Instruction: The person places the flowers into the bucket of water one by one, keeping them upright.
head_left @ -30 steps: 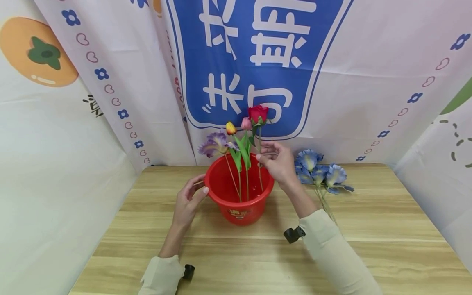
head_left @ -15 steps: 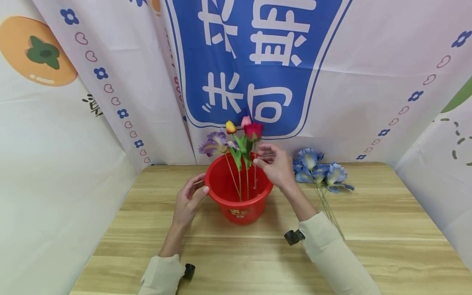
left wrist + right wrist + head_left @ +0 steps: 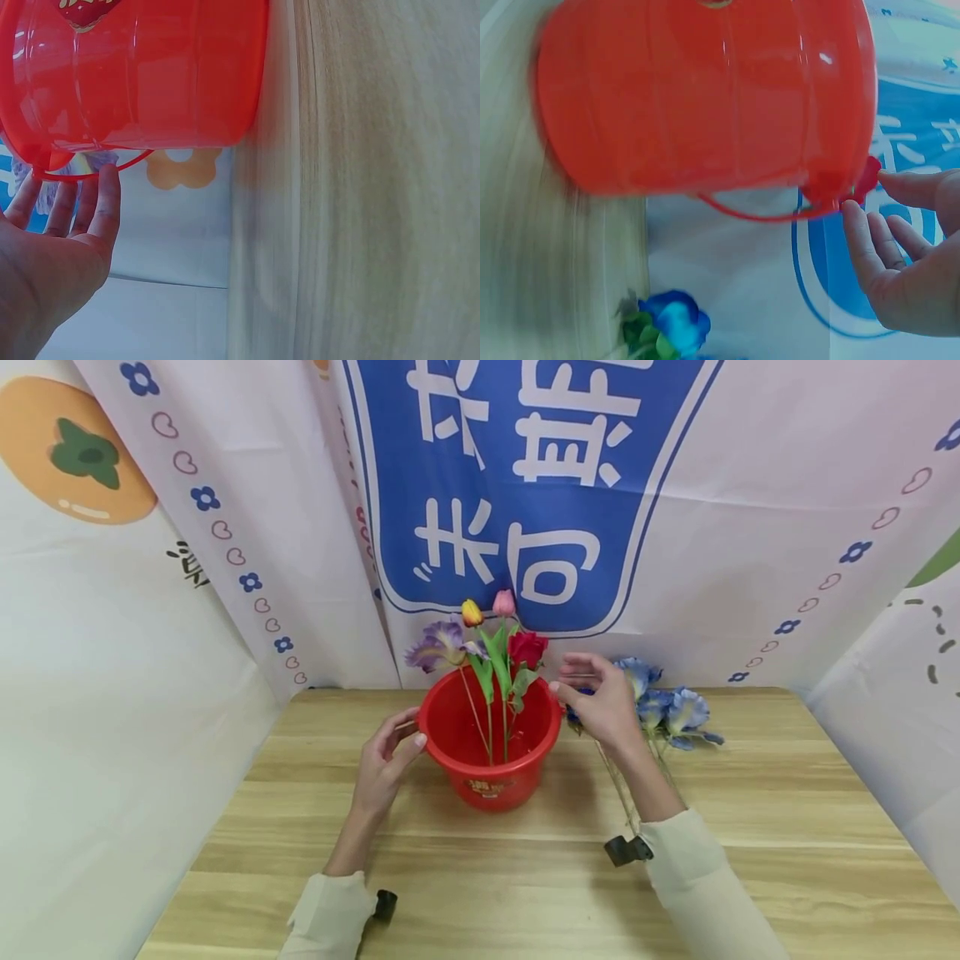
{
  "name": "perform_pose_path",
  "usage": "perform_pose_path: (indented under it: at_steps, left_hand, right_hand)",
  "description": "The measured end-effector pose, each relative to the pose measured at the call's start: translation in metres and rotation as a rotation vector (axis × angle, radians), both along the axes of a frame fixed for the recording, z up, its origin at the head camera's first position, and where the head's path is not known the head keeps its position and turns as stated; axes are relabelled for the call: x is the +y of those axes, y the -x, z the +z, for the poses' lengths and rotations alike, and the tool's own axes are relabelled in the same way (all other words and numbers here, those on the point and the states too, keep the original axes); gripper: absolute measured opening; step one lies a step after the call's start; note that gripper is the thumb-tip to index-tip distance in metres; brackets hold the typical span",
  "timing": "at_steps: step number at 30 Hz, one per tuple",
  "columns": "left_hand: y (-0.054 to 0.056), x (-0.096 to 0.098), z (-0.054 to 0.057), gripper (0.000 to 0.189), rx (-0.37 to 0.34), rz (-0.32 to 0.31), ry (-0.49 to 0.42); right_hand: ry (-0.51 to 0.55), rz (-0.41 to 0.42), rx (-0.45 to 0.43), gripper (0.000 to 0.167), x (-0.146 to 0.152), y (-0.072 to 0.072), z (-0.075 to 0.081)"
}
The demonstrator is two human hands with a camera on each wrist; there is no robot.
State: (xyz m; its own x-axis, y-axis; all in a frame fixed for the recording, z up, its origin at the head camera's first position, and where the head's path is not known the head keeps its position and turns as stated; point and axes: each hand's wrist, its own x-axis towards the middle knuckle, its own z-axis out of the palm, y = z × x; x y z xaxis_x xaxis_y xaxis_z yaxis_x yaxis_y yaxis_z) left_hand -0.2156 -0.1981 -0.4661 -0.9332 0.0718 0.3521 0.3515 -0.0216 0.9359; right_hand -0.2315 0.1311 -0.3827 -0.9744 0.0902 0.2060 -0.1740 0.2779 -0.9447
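Note:
A red plastic bucket point(image 3: 517, 789) stands upright on the wooden table. Inside it lean a purple iris point(image 3: 438, 646), a yellow-red tulip point(image 3: 472, 612), a pink tulip point(image 3: 504, 603) and a red rose point(image 3: 527, 649). My left hand point(image 3: 381, 768) is at the bucket's left rim; in the left wrist view its extended fingers point(image 3: 109, 199) touch the rim and bail handle point(image 3: 71, 178). My right hand point(image 3: 606, 703) is beside the right rim with nothing in it, its fingers loosely extended. In the right wrist view the rose point(image 3: 868, 180) shows near the thumb.
Blue irises point(image 3: 686, 712) lie on the table point(image 3: 525, 877) right of the bucket, partly behind my right hand. A darker blue flower point(image 3: 676, 322) lies near them. A printed cloth point(image 3: 300, 510) hangs behind the table.
The red rose has dropped lower into the bucket and is let go. My right hand has moved right, away from it. My left hand has stayed at the rim.

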Motion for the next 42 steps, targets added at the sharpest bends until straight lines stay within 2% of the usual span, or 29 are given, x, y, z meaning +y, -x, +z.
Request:
perform_pose_path:
  at_steps: [13,21,35,42]
  left_hand:
    - [0.0,0.0,-0.001,0.045,0.012,0.0,-0.005]
    - [0.0,0.0,0.0,0.045,0.014,0.007,0.008]
    - [0.001,0.0,0.001,0.046,0.004,0.012,0.026]
    - [0.001,-0.001,0.0,0.046,0.007,0.014,0.034]
  right_hand:
    - [0.03,-0.042,-0.072,0.049,0.054,-0.014,-0.019]
    - [0.094,-0.054,-0.105,0.056,0.076,-0.019,-0.033]
    - [0.103,-0.073,-0.152,0.057,0.115,-0.026,-0.056]
    - [0.083,-0.054,-0.202,0.058,0.13,-0.027,-0.067]
